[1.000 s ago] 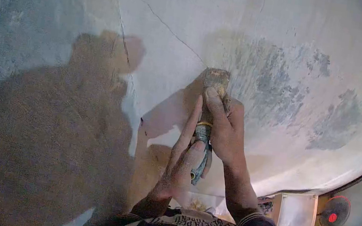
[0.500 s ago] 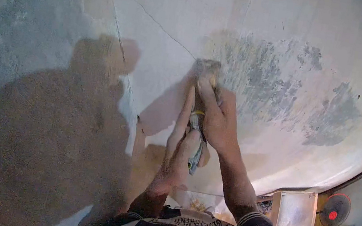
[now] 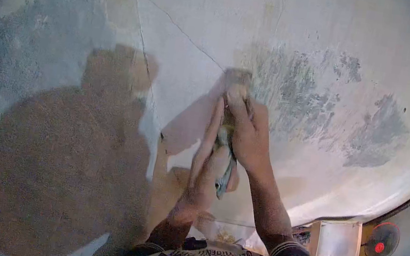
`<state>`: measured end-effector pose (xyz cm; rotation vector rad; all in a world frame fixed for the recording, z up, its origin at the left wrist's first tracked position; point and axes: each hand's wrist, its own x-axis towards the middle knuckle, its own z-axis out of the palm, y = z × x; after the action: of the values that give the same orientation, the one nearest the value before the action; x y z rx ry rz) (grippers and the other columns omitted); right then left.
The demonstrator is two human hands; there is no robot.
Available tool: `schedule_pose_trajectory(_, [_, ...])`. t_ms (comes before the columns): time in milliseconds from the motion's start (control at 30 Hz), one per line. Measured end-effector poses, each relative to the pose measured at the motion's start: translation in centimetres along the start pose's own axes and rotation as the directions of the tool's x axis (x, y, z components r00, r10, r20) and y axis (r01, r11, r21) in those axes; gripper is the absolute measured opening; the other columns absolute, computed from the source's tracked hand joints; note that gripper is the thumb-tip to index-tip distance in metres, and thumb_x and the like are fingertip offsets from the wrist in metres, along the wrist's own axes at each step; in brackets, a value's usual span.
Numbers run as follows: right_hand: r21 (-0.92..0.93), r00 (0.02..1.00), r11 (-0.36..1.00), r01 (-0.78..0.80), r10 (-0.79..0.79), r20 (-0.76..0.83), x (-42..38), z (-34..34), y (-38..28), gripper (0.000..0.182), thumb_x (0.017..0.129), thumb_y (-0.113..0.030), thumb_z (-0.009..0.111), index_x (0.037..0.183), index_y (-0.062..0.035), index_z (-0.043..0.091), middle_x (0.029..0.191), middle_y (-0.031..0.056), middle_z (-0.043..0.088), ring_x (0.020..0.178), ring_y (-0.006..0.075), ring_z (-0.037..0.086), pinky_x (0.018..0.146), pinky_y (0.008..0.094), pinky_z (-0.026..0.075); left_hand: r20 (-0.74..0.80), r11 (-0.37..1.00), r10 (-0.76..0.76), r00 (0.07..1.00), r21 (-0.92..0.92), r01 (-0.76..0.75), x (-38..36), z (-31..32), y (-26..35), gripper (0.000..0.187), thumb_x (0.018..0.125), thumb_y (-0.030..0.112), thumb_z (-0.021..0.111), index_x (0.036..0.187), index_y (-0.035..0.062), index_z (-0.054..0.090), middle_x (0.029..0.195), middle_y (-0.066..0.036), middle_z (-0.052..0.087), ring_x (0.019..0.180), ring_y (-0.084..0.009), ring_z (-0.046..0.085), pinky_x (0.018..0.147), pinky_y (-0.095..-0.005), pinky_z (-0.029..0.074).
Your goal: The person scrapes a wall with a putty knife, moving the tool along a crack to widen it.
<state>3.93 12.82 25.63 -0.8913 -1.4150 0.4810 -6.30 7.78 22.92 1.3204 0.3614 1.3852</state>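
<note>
Both hands are closed around 1 scraper, pressing its blurred blade end against the wall. The right hand wraps the upper part of the handle, fingers curled over it; the left hand grips the lower end, its fingers stretched up along the tool. The blade meets the plaster at the end of a thin crack, just beside a patch of grey scraped spots. A dark shadow covers the wall's lower left. A fan stands at the lower right.
</note>
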Motion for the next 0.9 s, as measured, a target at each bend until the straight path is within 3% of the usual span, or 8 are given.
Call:
schedule_pose_trajectory(200, [0.009, 0.999, 0.999, -0.04, 0.04, -0.003, 0.2, -0.1, -0.8, 0.044, 0.098, -0.031, 0.047, 0.077, 0.0076, 0.051, 0.061, 0.0192, 0.05, 0.057, 0.023, 0.047, 0.057, 0.0397, 0.039, 0.185, 0.992, 0.076, 0.98, -0.115, -0.055, 0.6, -1.3, 0.6, 0.073, 0.093, 0.028, 0.044, 0.152, 0.0078, 0.008, 0.112, -0.008, 0.052, 0.058, -0.0059, 0.044, 0.051, -0.02, 0.039])
schedule_pose_trajectory(367, [-0.102, 0.993, 0.991, 0.091, -0.098, -0.063, 1.8, 0.2, -2.3, 0.046, 0.097, -0.034, 0.047, 0.077, 0.0066, 0.052, 0.063, 0.0163, 0.051, 0.059, 0.0201, 0.047, 0.057, 0.0382, 0.04, 0.043, 0.999, 0.039, 0.998, -0.015, -0.039, 1.2, -0.1, 1.8, 0.072, 0.093, 0.027, 0.044, 0.152, 0.0066, 0.01, 0.13, -0.01, 0.046, 0.066, -0.0062, 0.046, 0.056, -0.0195, 0.041])
schedule_pose_trajectory(433, [0.024, 0.999, 1.0, 0.004, -0.002, -0.052, 0.7, 0.3, -1.6, 0.047, 0.097, -0.036, 0.046, 0.078, 0.0061, 0.053, 0.063, 0.0159, 0.052, 0.059, 0.0214, 0.048, 0.058, 0.0375, 0.04, 0.021, 0.999, 0.018, 1.0, 0.03, -0.019, 1.0, 0.1, 2.0, 0.071, 0.093, 0.026, 0.043, 0.152, 0.006, 0.01, 0.139, -0.011, 0.041, 0.068, -0.0067, 0.047, 0.057, -0.0195, 0.042])
schedule_pose_trajectory(500, [0.096, 0.998, 0.994, -0.046, 0.05, -0.045, 0.2, 0.4, -0.9, 0.048, 0.097, -0.037, 0.046, 0.078, 0.0059, 0.055, 0.063, 0.0157, 0.052, 0.058, 0.0227, 0.048, 0.058, 0.0368, 0.041, 0.055, 0.998, 0.016, 0.998, 0.061, -0.019, 0.6, -0.2, 1.9, 0.07, 0.093, 0.025, 0.043, 0.152, 0.0063, 0.01, 0.137, -0.011, 0.042, 0.069, -0.0071, 0.047, 0.059, -0.0195, 0.042])
schedule_pose_trajectory(600, [-0.052, 0.999, 0.998, -0.038, 0.037, -0.022, 1.6, 0.0, -1.6, 0.046, 0.097, -0.036, 0.046, 0.081, 0.0055, 0.056, 0.063, 0.0144, 0.051, 0.06, 0.0222, 0.048, 0.062, 0.0359, 0.042, 0.086, 0.997, 0.025, 0.996, 0.073, -0.032, 0.9, 0.0, 3.8, 0.067, 0.095, 0.025, 0.04, 0.152, 0.008, 0.01, 0.128, -0.01, 0.047, 0.07, -0.0069, 0.047, 0.062, -0.0194, 0.042])
schedule_pose_trajectory(700, [-0.019, 0.995, 0.999, -0.034, 0.032, -0.096, 1.3, -0.1, -1.0, 0.045, 0.097, -0.036, 0.047, 0.08, 0.0047, 0.056, 0.063, 0.014, 0.051, 0.063, 0.0223, 0.048, 0.064, 0.0367, 0.041, 0.063, 0.993, 0.046, 0.997, 0.103, -0.052, 0.9, -0.1, 1.3, 0.065, 0.096, 0.024, 0.039, 0.153, 0.0091, 0.01, 0.113, -0.007, 0.051, 0.068, -0.006, 0.046, 0.059, -0.0193, 0.041])
schedule_pose_trajectory(800, [0.091, 0.994, 0.991, -0.103, 0.106, -0.029, 0.6, -0.3, -2.2, 0.046, 0.097, -0.036, 0.048, 0.077, 0.0043, 0.054, 0.063, 0.0128, 0.05, 0.063, 0.0188, 0.047, 0.063, 0.0367, 0.04, 0.053, 0.999, 0.019, 0.998, 0.038, -0.021, 1.2, -0.2, 0.9, 0.066, 0.096, 0.024, 0.04, 0.153, 0.0093, 0.01, 0.109, -0.006, 0.052, 0.064, -0.0047, 0.044, 0.055, -0.0181, 0.039])
schedule_pose_trajectory(900, [-0.053, 0.984, 0.992, 0.114, -0.12, -0.133, 2.6, 0.0, -1.8, 0.047, 0.097, -0.037, 0.048, 0.073, 0.0038, 0.052, 0.061, 0.0109, 0.05, 0.061, 0.0144, 0.046, 0.059, 0.0348, 0.039, 0.058, 1.0, 0.008, 0.998, -0.018, -0.007, 1.1, 0.7, 3.2, 0.066, 0.096, 0.024, 0.04, 0.152, 0.0093, 0.01, 0.109, -0.007, 0.053, 0.059, -0.0038, 0.043, 0.051, -0.0172, 0.038])
